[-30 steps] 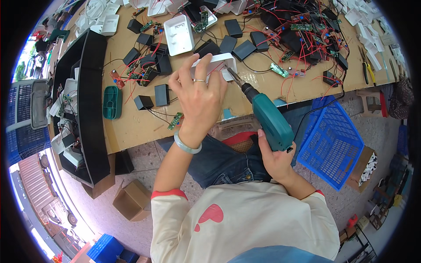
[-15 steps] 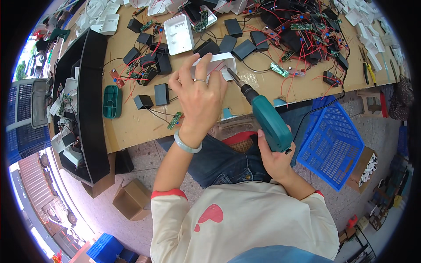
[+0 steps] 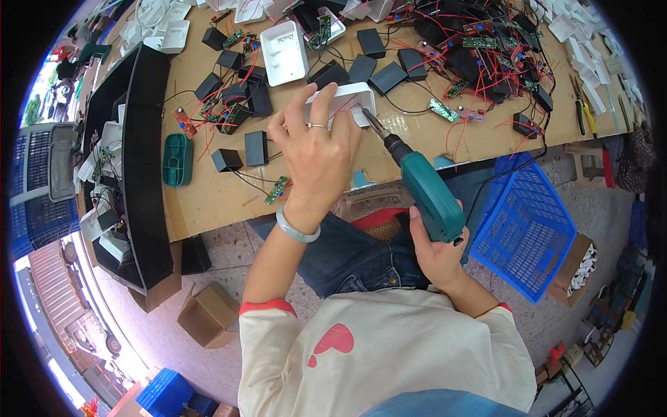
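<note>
My right hand (image 3: 439,256) is wrapped round the rear end of a green electric screwdriver (image 3: 429,193). The screwdriver's tip reaches into a white plastic housing (image 3: 361,96) lying on the table. Over the near left side of that housing is my left hand (image 3: 316,139), its fingers bent and gripping the housing's edge; a thin red wire shows inside. The part under my left fingers is hidden. A second white housing (image 3: 283,52) lies just beyond, and black boxes (image 3: 256,148) with cables lie to the left of my left hand, near a small green circuit board (image 3: 277,190).
A tangle of black boxes, red wires and circuit boards (image 3: 479,42) covers the far right. On the left stand a black bin (image 3: 149,174) with white parts and a green tray (image 3: 178,160). Pliers (image 3: 582,111) lie at right. A blue basket (image 3: 524,222) stands below the table edge.
The screwdriver has shifted very slightly to the right, its tip still inside the white housing. My left hand stays in place on the housing.
</note>
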The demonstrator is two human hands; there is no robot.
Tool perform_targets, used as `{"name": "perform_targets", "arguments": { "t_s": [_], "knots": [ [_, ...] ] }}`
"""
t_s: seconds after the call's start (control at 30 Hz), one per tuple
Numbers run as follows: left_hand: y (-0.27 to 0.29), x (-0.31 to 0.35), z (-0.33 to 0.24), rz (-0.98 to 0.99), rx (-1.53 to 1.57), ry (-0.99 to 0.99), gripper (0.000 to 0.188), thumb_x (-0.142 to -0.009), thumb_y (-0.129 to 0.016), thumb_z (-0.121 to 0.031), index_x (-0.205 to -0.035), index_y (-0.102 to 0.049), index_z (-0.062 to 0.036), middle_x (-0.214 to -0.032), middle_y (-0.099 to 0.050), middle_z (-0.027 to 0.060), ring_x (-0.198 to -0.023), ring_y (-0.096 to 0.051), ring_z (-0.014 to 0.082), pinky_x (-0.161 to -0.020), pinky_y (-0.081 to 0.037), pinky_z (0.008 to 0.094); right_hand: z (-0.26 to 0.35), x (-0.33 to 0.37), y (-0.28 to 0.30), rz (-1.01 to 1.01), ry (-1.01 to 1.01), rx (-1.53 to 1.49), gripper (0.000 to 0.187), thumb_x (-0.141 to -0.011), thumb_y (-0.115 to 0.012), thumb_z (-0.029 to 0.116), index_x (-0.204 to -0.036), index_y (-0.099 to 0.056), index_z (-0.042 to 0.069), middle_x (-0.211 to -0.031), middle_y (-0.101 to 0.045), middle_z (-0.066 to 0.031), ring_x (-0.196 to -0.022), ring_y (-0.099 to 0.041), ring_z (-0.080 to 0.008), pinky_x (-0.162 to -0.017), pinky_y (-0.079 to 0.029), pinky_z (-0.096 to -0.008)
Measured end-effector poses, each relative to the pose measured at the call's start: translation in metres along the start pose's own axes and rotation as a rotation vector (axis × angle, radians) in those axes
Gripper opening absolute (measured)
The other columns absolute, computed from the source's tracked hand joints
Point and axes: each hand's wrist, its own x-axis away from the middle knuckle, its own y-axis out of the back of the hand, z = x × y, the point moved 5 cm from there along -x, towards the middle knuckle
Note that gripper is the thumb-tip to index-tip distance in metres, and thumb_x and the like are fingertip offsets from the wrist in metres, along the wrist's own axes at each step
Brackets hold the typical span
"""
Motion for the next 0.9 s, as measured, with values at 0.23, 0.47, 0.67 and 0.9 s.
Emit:
{"name": "perform_targets", "arguments": {
  "t_s": [0.23, 0.47, 0.67, 0.9],
  "knots": [
    [0.001, 0.000, 0.000, 0.012, 0.005, 0.001, 0.012, -0.073, -0.075, -0.012, -0.074, -0.066, -0.0047, -0.122, -0.065, 0.0070, -0.117, -0.054, 0.0309, -0.094, -0.036, 0.0488, 0.005, -0.002, 0.003, 0.003, 0.002, 0.017, 0.037, -0.088, -0.072, -0.002, -0.122, -0.057, -0.004, -0.107, -0.068, -0.0132, -0.087, -0.069, -0.0164, -0.077, -0.054, -0.0273],
    [0.001, 0.002, -0.002, -0.018, 0.006, 0.001, 0.012, -0.073, -0.075, -0.013, -0.075, -0.067, -0.0048, -0.122, -0.065, 0.0067, -0.118, -0.054, 0.0314, -0.094, -0.035, 0.0493, 0.009, 0.000, 0.009, -0.032, 0.039, 0.070, 0.032, -0.087, -0.073, -0.001, -0.116, -0.061, -0.004, -0.107, -0.068, -0.0131, -0.086, -0.069, -0.0166, -0.075, -0.054, -0.0274],
    [0.000, 0.003, -0.003, -0.037, -0.014, 0.017, 0.012, -0.073, -0.075, -0.014, -0.072, -0.067, -0.0052, -0.122, -0.065, 0.0063, -0.119, -0.054, 0.0318, -0.094, -0.034, 0.0501, 0.002, -0.002, 0.003, -0.022, 0.013, 0.000, 0.033, -0.087, -0.073, -0.002, -0.117, -0.060, -0.003, -0.105, -0.068, -0.0122, -0.084, -0.068, -0.0161, -0.074, -0.054, -0.0273],
    [-0.002, 0.004, -0.007, -0.049, -0.046, 0.039, 0.012, -0.071, -0.075, -0.013, -0.072, -0.067, -0.0052, -0.122, -0.066, 0.0058, -0.119, -0.054, 0.0318, -0.094, -0.034, 0.0499, -0.001, -0.003, 0.000, 0.007, -0.023, -0.012, 0.034, -0.088, -0.072, -0.002, -0.119, -0.057, -0.004, -0.099, -0.069, -0.0113, -0.082, -0.068, -0.0145, -0.074, -0.054, -0.0268]
  ]
}}
